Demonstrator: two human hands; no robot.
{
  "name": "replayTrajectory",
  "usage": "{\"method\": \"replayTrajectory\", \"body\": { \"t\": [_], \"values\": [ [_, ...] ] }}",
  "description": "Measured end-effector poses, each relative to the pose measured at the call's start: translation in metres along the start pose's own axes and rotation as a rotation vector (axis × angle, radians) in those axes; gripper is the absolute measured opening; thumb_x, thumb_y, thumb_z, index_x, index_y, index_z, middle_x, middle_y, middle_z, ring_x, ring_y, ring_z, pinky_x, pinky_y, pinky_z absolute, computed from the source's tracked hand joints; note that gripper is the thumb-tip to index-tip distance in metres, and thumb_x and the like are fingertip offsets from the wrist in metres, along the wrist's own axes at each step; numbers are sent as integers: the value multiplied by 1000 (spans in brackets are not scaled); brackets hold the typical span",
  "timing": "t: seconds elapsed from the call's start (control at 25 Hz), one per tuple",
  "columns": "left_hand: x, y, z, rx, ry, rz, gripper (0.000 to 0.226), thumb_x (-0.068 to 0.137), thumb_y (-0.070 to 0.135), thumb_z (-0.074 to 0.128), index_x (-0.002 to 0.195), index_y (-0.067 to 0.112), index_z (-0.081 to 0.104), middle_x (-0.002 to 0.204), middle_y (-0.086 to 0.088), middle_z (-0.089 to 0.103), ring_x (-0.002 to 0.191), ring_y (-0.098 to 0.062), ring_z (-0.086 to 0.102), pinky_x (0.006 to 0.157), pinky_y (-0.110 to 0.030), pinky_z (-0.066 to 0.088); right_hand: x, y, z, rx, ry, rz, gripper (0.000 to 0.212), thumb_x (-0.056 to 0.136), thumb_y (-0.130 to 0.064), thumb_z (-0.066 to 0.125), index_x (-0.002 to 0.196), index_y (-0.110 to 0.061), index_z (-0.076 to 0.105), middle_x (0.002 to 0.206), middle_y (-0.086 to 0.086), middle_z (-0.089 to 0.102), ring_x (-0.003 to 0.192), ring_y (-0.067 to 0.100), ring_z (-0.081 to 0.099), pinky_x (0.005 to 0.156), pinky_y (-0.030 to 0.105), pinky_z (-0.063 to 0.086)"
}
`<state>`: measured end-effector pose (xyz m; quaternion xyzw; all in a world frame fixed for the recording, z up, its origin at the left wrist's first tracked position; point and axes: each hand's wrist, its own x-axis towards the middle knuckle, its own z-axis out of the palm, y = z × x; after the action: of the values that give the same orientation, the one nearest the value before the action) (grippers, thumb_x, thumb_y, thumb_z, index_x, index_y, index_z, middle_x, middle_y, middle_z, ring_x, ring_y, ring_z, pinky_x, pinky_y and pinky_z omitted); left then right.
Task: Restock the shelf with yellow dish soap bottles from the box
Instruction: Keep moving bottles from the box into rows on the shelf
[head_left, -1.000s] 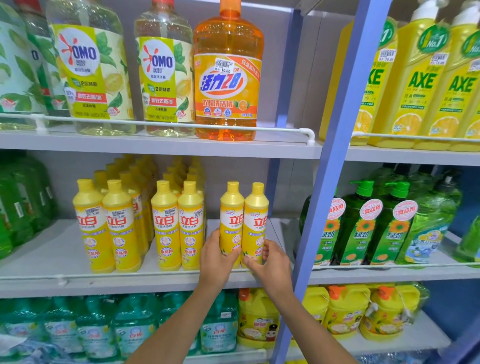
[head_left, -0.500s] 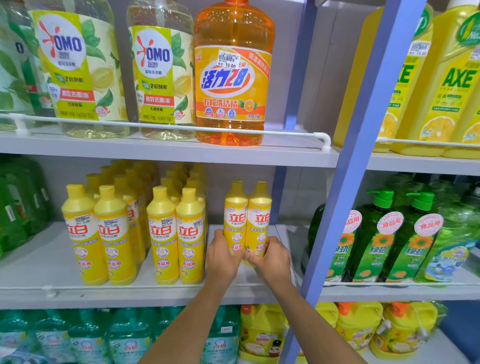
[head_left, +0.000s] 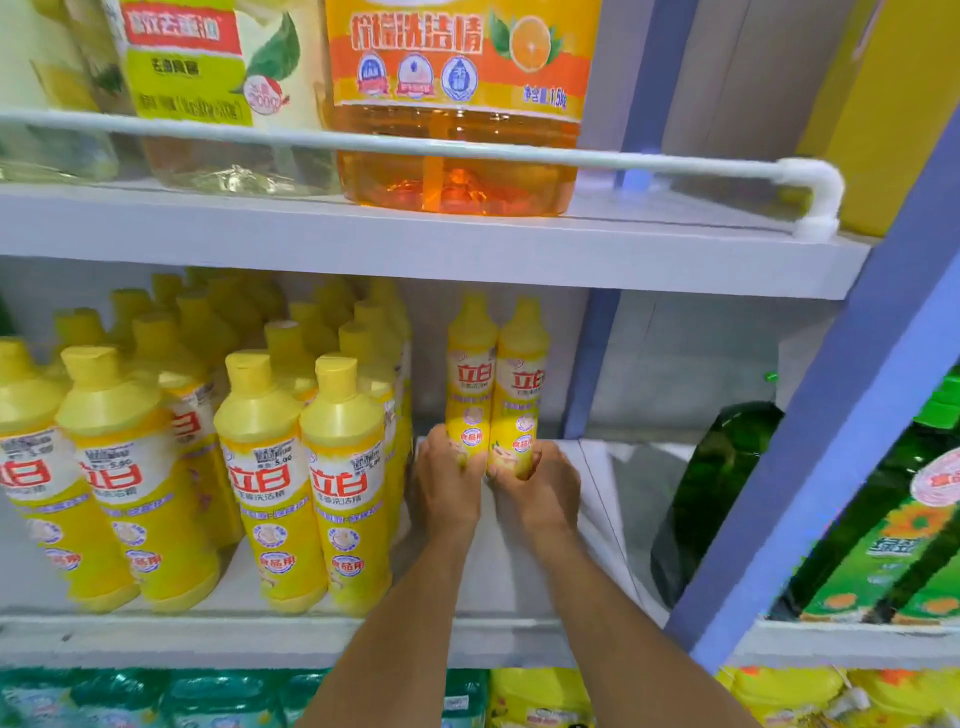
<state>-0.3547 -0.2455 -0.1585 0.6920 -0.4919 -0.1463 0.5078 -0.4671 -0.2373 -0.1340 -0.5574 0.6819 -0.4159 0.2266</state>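
Rows of stocked yellow bottles (head_left: 270, 467) fill the left of the middle shelf (head_left: 519, 582), upright with their labels toward us. Just right of them is the left hand (head_left: 444, 486), its fingers (head_left: 467, 457) curled round the lower part of one yellow dish soap bottle (head_left: 470, 374). Touching that bottle's side is a second bottle (head_left: 522, 384), gripped low in the same way by the right hand (head_left: 543, 488).

Both bottles are upright, long axis vertical, caps toward the shelf above. They lie straight ahead of the fingers and deep in the bay, over the bare strip of shelf right of the stocked rows. We cannot tell whether their bases rest on the shelf, as the hands hide them. Each hand is equally near its own bottle, so neither leads.

We judge this to be the placing step. What remains is to settle the pair near the back wall and let go (the left bottle passes close to the neighbouring row, which could tip).

Farther right stand the blue upright (head_left: 831, 467) and the green bottles (head_left: 722, 493), well clear of the hands.
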Motion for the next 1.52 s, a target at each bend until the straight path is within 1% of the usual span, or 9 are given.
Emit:
{"method": "replayTrajectory", "body": {
  "t": [0.08, 0.16, 0.24, 0.36, 0.44, 0.6, 0.84, 1.12, 1.52],
  "values": [
    [8, -2, 8, 42, 25, 4, 34, 77, 36, 80, 99, 20, 58, 97, -5, 68, 89, -28, 66, 77, -44, 57, 9, 3, 11, 6, 31, -7, 33, 66, -49, 78, 73, -20, 64, 75, -3, 71, 73, 22, 67, 67, 38, 57],
    [15, -4, 15, 49, 27, -11, 33, 79, 37, 80, 97, 18, 60, 97, -5, 69, 90, -27, 66, 78, -44, 57, 19, 6, 19, 3, 40, 1, 44, 64, -58, 76, 86, -21, 67, 84, -2, 70, 85, 22, 68, 73, 37, 57],
    [20, -5, 18, 49, 36, -18, 33, 79, 39, 80, 98, 18, 62, 98, -5, 69, 90, -27, 67, 78, -44, 58, 27, 4, 23, 9, 53, 45, 49, 65, -56, 79, 96, -20, 66, 95, 1, 69, 97, 25, 65, 79, 34, 55],
    [25, -7, 20, 34, 32, -35, 34, 78, 40, 80, 100, 18, 65, 100, -4, 72, 91, -26, 68, 77, -43, 59, 37, 4, 26, 23, 79, 97, 54, 65, -49, 84, 105, -16, 69, 101, 5, 70, 97, 29, 67, 73, 29, 49],
    [27, -9, 21, 27, 22, -27, 35, 78, 41, 79, 101, 20, 64, 101, -4, 73, 92, -28, 69, 77, -43, 59, 40, 5, 28, 20, 98, 112, 58, 63, -51, 87, 105, -15, 69, 102, 5, 72, 94, 29, 69, 70, 28, 46],
    [26, -6, 21, -13, 16, -37, 39, 77, 40, 80, 103, 24, 57, 103, -5, 74, 93, -30, 69, 78, -46, 60, 40, 9, 29, 30, 90, 86, 60, 63, -52, 86, 108, -19, 66, 106, 3, 70, 96, 28, 68, 78, 33, 56],
    [27, -8, 22, -59, 45, -66, 45, 72, 41, 87, 106, 22, 64, 104, -2, 74, 91, -23, 71, 78, -43, 61, 39, 14, 29, 32, 102, 16, 60, 65, -51, 88, 110, -18, 66, 109, 6, 70, 101, 30, 66, 85, 37, 56],
    [28, -10, 25, -64, 48, -65, 44, 74, 43, 85, 108, 24, 62, 106, -1, 74, 92, -22, 71, 79, -42, 61, 43, 19, 31, -2, 113, -30, 53, 73, -44, 85, 114, -17, 65, 113, 6, 67, 106, 28, 63, 86, 37, 54],
    [30, -15, 28, -66, 53, -46, 46, 74, 43, 85, 108, 24, 60, 107, -2, 73, 95, -25, 69, 82, -44, 60, 47, 23, 37, -14, 120, -51, 57, 76, -47, 85, 118, -15, 65, 115, 8, 67, 107, 29, 62, 86, 35, 51]
  ]
}}
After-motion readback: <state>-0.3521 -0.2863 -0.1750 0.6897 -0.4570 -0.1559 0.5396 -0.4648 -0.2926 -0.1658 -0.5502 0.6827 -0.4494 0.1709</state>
